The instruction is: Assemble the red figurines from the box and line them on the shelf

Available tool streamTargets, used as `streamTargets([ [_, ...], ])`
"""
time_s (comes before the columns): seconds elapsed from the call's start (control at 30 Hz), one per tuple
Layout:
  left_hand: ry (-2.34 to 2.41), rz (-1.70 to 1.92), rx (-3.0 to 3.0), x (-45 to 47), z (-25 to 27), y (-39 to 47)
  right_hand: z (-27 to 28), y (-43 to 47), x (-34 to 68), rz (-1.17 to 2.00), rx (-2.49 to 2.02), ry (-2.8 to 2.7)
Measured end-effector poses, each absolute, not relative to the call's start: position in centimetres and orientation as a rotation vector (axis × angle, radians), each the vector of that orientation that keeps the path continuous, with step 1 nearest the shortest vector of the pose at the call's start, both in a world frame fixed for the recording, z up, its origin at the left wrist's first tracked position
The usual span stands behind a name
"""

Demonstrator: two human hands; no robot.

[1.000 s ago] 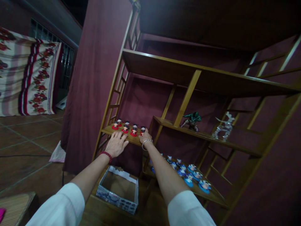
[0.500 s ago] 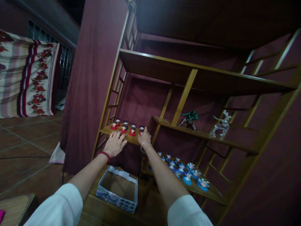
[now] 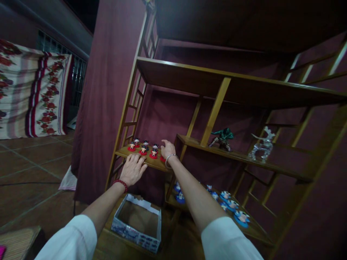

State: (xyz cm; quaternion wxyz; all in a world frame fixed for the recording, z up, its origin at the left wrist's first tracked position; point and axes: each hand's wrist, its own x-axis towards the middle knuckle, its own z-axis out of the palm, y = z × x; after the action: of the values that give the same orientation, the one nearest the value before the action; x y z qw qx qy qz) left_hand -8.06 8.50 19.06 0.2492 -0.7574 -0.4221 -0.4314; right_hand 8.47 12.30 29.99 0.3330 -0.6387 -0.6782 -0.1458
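Observation:
My left hand (image 3: 132, 169) lies at the front edge of a small wooden shelf (image 3: 121, 151), fingers spread and holding nothing. Just beyond the fingertips stand doll figurines (image 3: 143, 150) with black hair and red bases, in two rows. My right hand (image 3: 168, 149) is over the right end of these rows, its index finger stretched forward and apart from the others. Below it shows the red base of a figurine (image 3: 162, 159), which the hand mostly covers. The back of the hand hides whether it touches a figurine.
An open cardboard box (image 3: 137, 224) sits below my left hand. Blue-based figurines (image 3: 232, 206) stand on a lower shelf, partly behind my right forearm. A green-and-brown figure (image 3: 223, 139) and a clear glass animal (image 3: 262, 146) occupy the middle shelf. A purple curtain (image 3: 94, 108) hangs at left.
My right hand has lifted slightly and shifted right, now covering the rightmost doll figurines more. The left hand stays at the shelf edge. The view has shifted slightly.

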Motion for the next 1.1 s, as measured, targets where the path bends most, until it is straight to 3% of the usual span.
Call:
streamTargets([
  [0.27,-1.147,-1.226,-2.034,-7.9,18.8,9.0,32.9,15.6,8.0,-0.390,-1.872,-2.045],
  [1.1,-1.135,-1.273,-2.039,-7.8,18.6,9.6,32.0,22.2,8.2,-0.251,-1.864,-2.481],
])
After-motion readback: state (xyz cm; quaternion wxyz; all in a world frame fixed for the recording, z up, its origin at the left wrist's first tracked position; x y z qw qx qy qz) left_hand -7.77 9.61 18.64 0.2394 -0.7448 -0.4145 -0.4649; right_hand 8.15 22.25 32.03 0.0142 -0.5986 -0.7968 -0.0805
